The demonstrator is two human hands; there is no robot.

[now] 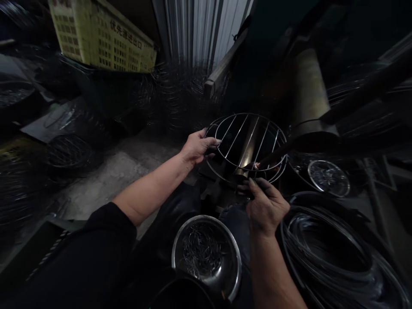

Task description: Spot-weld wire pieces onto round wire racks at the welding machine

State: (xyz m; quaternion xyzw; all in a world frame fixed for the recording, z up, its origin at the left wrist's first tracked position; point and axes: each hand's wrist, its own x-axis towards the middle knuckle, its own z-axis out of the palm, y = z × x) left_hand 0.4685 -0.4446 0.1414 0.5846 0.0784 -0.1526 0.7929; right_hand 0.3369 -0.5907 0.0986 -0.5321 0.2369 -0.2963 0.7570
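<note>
A round wire rack [264, 141], a ring crossed by several straight wires with further hoops below, is held out in front of me. My left hand [200, 146] is closed on its left rim, thumb on top. By the rack's near edge my right hand [265, 204] is pinched together; whatever sits between its fingertips is too dark and small to tell. A brass-coloured rod [248, 150] shows through the rack, with a coppery tip [256, 165] beside it. Below my hands, a metal bowl [238, 257] contains many short wire pieces [201, 253].
On the right lies a large coil of wire [325, 262]. Above it, a thick machine cylinder [310, 90] and dark arm reach toward the rack. A yellow crate [125, 47] stands at the upper left. Bundled wire rings [69, 150] rest on the left.
</note>
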